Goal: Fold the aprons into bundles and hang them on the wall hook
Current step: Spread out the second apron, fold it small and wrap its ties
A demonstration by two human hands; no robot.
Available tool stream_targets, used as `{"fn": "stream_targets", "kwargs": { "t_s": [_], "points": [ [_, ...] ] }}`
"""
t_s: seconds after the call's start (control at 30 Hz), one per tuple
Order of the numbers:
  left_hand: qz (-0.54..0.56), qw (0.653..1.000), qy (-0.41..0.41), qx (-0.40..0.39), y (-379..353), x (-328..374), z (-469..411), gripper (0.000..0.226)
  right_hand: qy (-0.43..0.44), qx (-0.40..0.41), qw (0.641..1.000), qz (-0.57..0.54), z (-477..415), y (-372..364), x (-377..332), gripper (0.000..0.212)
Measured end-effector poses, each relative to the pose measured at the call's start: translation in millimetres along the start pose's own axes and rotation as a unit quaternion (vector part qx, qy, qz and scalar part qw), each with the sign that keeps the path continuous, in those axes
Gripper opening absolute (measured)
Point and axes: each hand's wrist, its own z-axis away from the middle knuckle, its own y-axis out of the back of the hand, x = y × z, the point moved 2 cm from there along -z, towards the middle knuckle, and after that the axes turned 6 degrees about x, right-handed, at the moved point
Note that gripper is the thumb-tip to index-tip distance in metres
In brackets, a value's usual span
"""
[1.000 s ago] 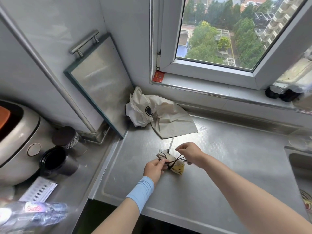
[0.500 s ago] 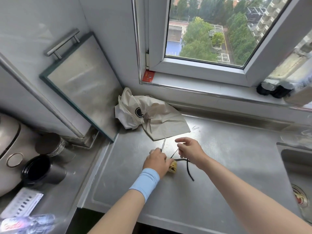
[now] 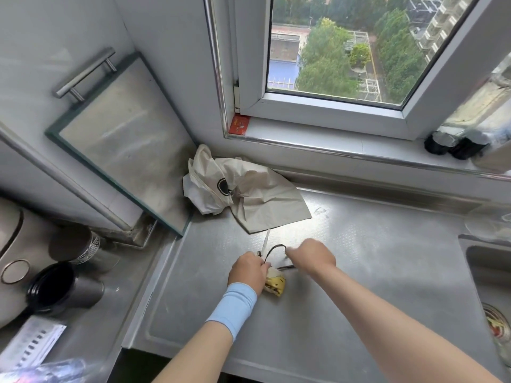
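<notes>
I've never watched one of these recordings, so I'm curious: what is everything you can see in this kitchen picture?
bundle: one, cream and yellow, on the counter by the left hand
cord: one, black, running between the hands
apron: one, beige, crumpled in the corner below the window
counter: one, steel
board: one, steel with a handle, leaning on the left wall
cups: two, dark, far left
sink: one, steel, right edge
card: one, red, on the sill
wristband: one, light blue, left wrist
left hand: grips the bundle
right hand: fingers hold the cord; blurred
</notes>
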Motion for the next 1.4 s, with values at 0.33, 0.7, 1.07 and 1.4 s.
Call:
{"fn": "stream_targets", "kwargs": {
  "t_s": [0.33, 0.7, 1.07, 1.4],
  "points": [
    [0.044, 0.998, 0.044, 0.031, 5, -10, 16, 0.039, -0.131, 0.037, 0.986, -0.101, 5, -54, 4, 0.020],
    [0.098, 0.991, 0.091, -0.028, 2, 16, -15, 0.041, 0.135, 0.064, 0.950, -0.274, 35, -57, 31, 0.022],
    [-0.105, 0.988, -0.085, -0.077, -8, 16, -24, 0.030, 0.440, 0.148, 0.882, -0.077, 15, -54, 31, 0.012],
    [-0.040, 0.982, -0.183, 0.016, -11, -7, -7, 0.009, 0.142, -0.013, 0.955, -0.260, 18, -61, 9, 0.017]
  ]
}}
